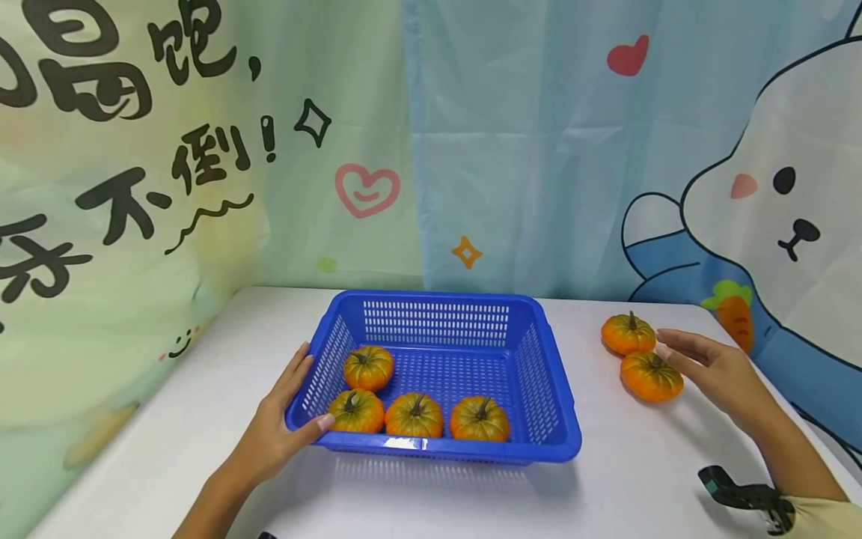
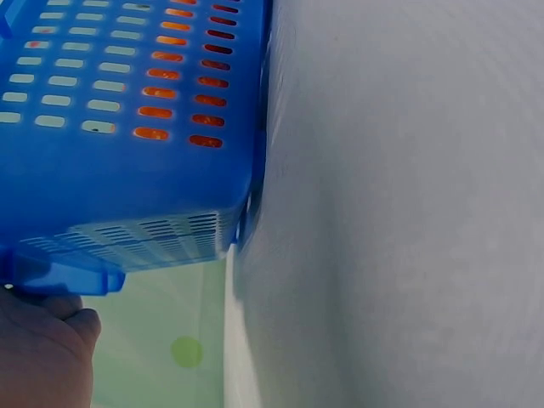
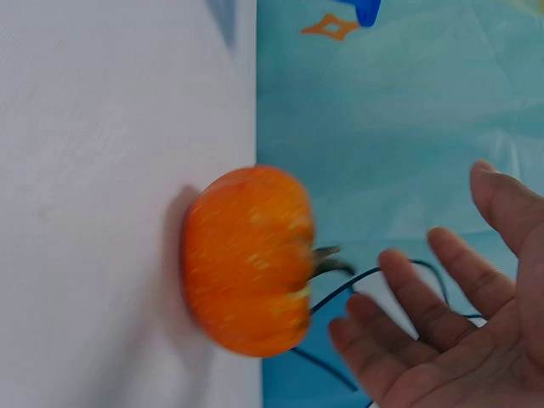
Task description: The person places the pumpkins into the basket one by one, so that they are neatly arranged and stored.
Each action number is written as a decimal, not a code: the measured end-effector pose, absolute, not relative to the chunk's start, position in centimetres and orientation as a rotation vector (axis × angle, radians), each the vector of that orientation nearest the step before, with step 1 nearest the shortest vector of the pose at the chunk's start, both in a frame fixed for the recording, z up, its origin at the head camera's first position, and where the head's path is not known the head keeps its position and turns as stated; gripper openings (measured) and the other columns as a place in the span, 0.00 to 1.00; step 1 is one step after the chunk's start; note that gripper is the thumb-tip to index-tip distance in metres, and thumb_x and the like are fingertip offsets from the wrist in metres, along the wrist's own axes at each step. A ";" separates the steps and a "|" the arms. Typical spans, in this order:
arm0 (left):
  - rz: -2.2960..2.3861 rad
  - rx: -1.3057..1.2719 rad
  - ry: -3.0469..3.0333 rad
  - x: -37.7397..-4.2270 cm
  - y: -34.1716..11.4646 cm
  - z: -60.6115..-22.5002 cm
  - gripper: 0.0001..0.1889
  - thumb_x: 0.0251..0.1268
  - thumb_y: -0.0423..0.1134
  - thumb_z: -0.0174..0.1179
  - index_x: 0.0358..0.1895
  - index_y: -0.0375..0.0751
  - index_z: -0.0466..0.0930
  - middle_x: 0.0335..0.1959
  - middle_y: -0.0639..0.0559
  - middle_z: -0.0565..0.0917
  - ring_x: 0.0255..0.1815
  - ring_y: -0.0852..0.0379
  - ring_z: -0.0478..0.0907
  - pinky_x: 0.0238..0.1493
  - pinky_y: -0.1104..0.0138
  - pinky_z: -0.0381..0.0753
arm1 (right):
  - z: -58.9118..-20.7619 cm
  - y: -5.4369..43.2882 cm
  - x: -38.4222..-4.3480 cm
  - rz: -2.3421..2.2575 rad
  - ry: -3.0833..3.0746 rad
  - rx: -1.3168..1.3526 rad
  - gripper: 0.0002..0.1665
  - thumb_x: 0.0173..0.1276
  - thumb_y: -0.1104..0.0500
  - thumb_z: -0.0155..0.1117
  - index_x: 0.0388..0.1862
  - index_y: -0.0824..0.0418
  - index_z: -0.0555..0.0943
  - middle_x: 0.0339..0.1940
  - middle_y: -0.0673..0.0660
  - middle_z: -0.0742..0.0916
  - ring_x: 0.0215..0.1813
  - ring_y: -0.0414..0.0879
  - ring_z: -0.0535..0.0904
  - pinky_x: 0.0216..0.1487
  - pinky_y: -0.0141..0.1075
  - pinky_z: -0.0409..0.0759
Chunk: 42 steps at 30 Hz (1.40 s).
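My left hand point(image 1: 272, 423) grips the left front corner of a blue plastic basket point(image 1: 569, 419), its thumb over the rim and its fingers along the left side. Inside the basket are several small orange pumpkins; one pumpkin point(image 1: 368, 367) sits behind the others, which line the front wall. At the right, my right hand point(image 1: 720, 374) hovers with spread, relaxed fingers beside two more pumpkins. The nearer pumpkin point(image 1: 650, 377) lies just in front of the farther pumpkin point(image 1: 627, 334). In the right wrist view, a gap shows between the fingers point(image 3: 425, 310) and a pumpkin point(image 3: 249, 262) with a dark stem.
A white table point(image 1: 431, 498) carries the basket and the loose pumpkins. Behind it hangs a printed cloth point(image 1: 512, 187) with hearts, writing and a white cartoon animal. A black strap with a device point(image 1: 744, 495) is on my right wrist.
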<state>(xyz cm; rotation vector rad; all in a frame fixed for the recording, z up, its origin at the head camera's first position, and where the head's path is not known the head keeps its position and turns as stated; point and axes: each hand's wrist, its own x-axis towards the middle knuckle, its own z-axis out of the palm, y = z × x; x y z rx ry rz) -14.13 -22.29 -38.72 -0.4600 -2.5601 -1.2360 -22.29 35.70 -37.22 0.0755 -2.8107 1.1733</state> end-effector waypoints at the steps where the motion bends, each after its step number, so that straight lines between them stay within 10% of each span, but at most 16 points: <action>1: -1.237 -0.461 -2.560 -14.1 -22.3 -38.7 0.45 0.58 0.45 0.64 0.76 0.34 0.53 0.79 0.54 0.46 0.75 0.37 0.49 0.65 0.42 0.58 | -37.6 36.0 -22.5 1.181 -2.821 0.065 0.40 0.75 0.41 0.51 0.71 0.71 0.63 0.67 0.76 0.69 0.66 0.75 0.61 0.53 0.63 0.69; 15: -1.234 -0.459 -2.565 -14.2 -22.3 -38.6 0.44 0.58 0.44 0.63 0.76 0.34 0.52 0.79 0.53 0.46 0.75 0.37 0.49 0.64 0.43 0.60 | -40.3 37.8 -23.8 1.336 -2.969 0.000 0.58 0.72 0.38 0.53 0.77 0.66 0.31 0.70 0.82 0.55 0.66 0.80 0.53 0.57 0.70 0.62; 42: -1.227 -0.440 -2.572 -14.2 -22.4 -38.8 0.44 0.59 0.45 0.63 0.76 0.34 0.53 0.79 0.53 0.46 0.75 0.38 0.50 0.63 0.46 0.62 | -40.3 37.4 -24.6 1.205 -3.067 -0.114 0.58 0.66 0.28 0.51 0.69 0.79 0.60 0.65 0.81 0.66 0.59 0.72 0.65 0.58 0.61 0.71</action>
